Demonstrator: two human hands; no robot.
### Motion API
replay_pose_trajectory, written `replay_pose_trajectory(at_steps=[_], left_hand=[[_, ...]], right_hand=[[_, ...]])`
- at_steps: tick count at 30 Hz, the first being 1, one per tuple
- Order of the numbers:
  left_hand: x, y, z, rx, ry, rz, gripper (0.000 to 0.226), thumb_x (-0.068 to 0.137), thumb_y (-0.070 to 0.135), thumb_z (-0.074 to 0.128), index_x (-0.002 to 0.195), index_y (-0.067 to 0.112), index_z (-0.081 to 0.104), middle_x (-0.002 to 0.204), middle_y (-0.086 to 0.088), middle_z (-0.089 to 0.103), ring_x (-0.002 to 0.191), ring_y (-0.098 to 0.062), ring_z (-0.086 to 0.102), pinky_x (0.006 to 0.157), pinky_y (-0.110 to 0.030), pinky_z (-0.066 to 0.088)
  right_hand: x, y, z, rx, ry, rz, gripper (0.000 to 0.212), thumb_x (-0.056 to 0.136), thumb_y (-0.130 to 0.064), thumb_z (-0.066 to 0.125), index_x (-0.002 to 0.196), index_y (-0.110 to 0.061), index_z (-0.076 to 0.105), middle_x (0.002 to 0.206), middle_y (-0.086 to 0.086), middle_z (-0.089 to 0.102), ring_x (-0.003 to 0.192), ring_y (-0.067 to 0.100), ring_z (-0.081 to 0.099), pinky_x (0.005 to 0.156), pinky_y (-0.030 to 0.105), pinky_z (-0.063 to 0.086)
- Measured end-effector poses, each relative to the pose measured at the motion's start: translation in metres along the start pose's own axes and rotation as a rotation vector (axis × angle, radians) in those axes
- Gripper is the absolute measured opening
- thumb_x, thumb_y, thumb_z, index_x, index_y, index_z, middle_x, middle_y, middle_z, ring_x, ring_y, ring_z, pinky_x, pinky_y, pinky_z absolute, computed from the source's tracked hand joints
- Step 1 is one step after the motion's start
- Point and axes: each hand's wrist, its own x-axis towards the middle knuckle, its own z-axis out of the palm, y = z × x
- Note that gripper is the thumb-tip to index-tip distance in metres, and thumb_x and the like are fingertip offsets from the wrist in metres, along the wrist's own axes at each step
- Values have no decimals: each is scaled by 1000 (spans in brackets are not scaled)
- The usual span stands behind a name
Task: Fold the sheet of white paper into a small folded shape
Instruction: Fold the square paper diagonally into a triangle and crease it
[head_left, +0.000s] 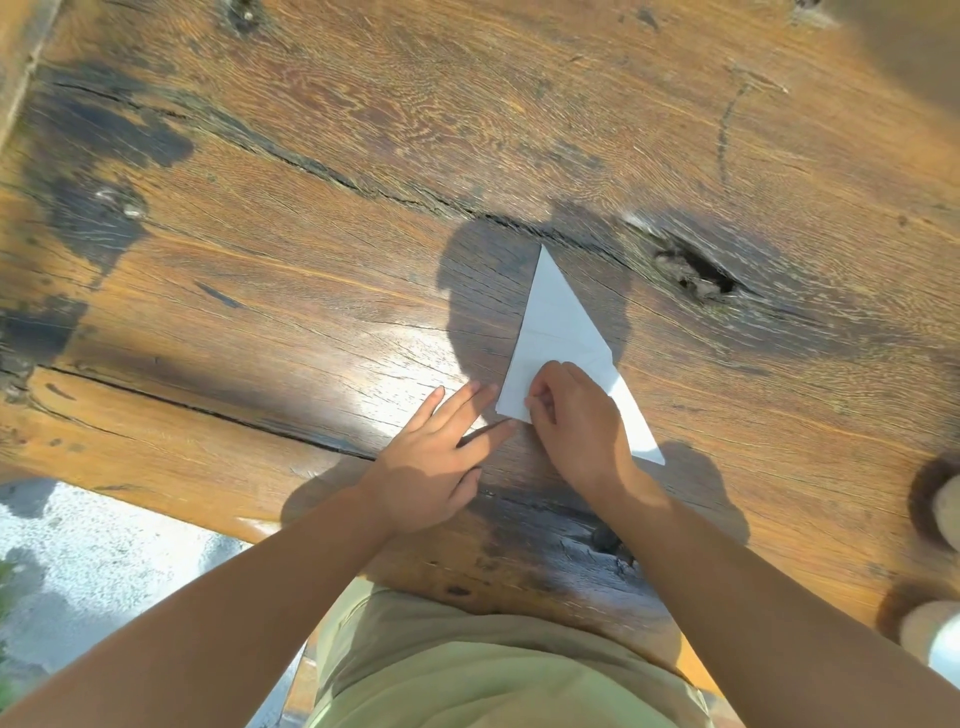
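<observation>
The white paper (556, 322) lies on the wooden table (311, 291), folded into a long triangle with its tip pointing away from me. My right hand (576, 421) rests on the paper's near part, fingers curled and pinching its lower left edge. My left hand (441, 457) lies flat on the wood just left of the paper, fingers spread, the fingertips touching the paper's near left corner. The right hand hides the paper's near middle.
A dark knot hole (696, 275) sits in the wood right of the paper's tip. Long cracks run across the boards. Two pale round objects (935, 634) show at the right edge. The table's near edge (208, 519) drops to light ground at lower left.
</observation>
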Motion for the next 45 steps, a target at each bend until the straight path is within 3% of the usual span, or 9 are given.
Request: replay_pose_trajectory(at_steps=[11, 16, 23, 25, 29, 33, 36, 40, 45], left_hand=[[8, 13, -7, 117, -78, -108, 64, 89, 29, 54, 150, 16, 37, 154, -11, 39, 147, -29, 28, 117, -51, 27], [10, 17, -14, 117, -118, -125, 62, 95, 32, 48, 152, 15, 32, 152, -13, 40, 144, -30, 31, 116, -51, 28], [76, 17, -41, 59, 115, -41, 50, 96, 22, 54, 139, -1, 48, 139, -25, 49, 124, -41, 52, 102, -50, 43], [109, 18, -47, 64, 83, 9, 54, 95, 20, 59, 143, -1, 44, 150, -25, 40, 137, -41, 42, 108, -52, 38], [149, 7, -43, 238, -127, -39, 67, 103, 39, 37, 156, 11, 5, 166, -9, -1, 152, -28, 2, 122, -49, 11], [145, -9, -41, 355, -197, -56, 76, 101, 56, 20, 155, 13, -11, 164, -6, -17, 151, -24, -14, 121, -53, 1], [142, -13, -40, 324, -174, -55, 78, 99, 62, 18, 156, 17, -10, 164, -7, -18, 151, -25, -15, 119, -60, 0], [143, -10, -40, 330, -179, -89, 77, 97, 65, 17, 156, 23, -9, 164, -7, -17, 150, -32, -12, 116, -67, 3], [146, -12, -51, 218, -84, -68, 67, 102, 53, 26, 157, 21, 8, 166, -9, -2, 151, -31, 0, 117, -63, 10]], right_hand=[[10, 27, -20, 21, 104, -34, 5, 90, -12, 61, 94, -11, 58, 89, 3, 59, 74, 21, 56, 66, 41, 51], [11, 39, -29, 181, 341, 126, 10, 89, -5, 56, 95, -13, 56, 89, 2, 59, 73, 19, 56, 61, 36, 48], [-14, 60, -38, 214, 329, 220, 10, 93, -7, 55, 95, -16, 58, 80, -9, 61, 68, 14, 56, 62, 28, 40], [-21, 59, -35, 237, 242, 212, 13, 92, -7, 56, 93, -19, 59, 72, -13, 59, 63, 10, 55, 60, 30, 43], [-28, 59, -26, 371, 129, 156, 9, 89, -9, 62, 89, -17, 65, 73, -8, 63, 68, 8, 57, 61, 26, 46], [-32, 71, -19, 520, 129, 372, 15, 92, -6, 60, 86, -19, 64, 73, -6, 63, 62, 3, 55, 59, 21, 47], [-37, 76, -18, 758, 160, 522, 24, 93, 6, 53, 83, -14, 61, 76, 7, 65, 63, 11, 61, 61, 36, 56], [-32, 75, -28, 1108, 216, 711, 22, 97, 8, 49, 91, -10, 59, 77, 10, 66, 57, 11, 64, 53, 21, 55], [-13, 74, -55, 1043, 219, 654, 25, 97, 6, 48, 90, -12, 63, 80, 9, 68, 58, 15, 65, 50, 24, 56]])
